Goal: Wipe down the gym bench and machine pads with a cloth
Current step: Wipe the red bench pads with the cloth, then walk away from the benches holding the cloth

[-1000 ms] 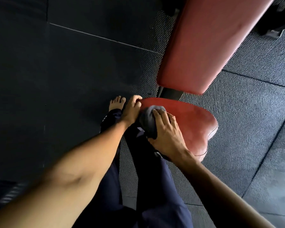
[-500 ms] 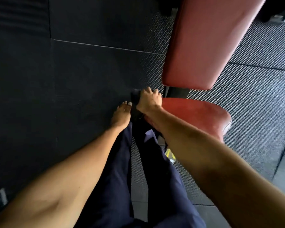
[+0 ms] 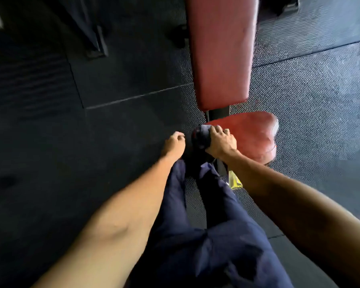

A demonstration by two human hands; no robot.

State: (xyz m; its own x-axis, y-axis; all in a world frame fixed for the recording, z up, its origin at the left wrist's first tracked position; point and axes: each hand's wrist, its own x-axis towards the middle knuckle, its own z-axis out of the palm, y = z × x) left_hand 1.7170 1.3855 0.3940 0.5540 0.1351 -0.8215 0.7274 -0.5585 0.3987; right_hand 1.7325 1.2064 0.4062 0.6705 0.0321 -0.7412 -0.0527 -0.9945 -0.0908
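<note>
gripping the dark grey bunched cloth, your right hand presses it against the red padded seat; your left hand hangs loosely curled, holding nothing.

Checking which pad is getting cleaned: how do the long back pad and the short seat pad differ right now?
The back pad is long and rectangular; the seat pad is shorter with rounded corners. The right hand holds a dark cloth against the seat pad's edge; nothing touches the back pad. The seat pad lies nearer, the back pad beyond it. Both are red upholstery.
</note>
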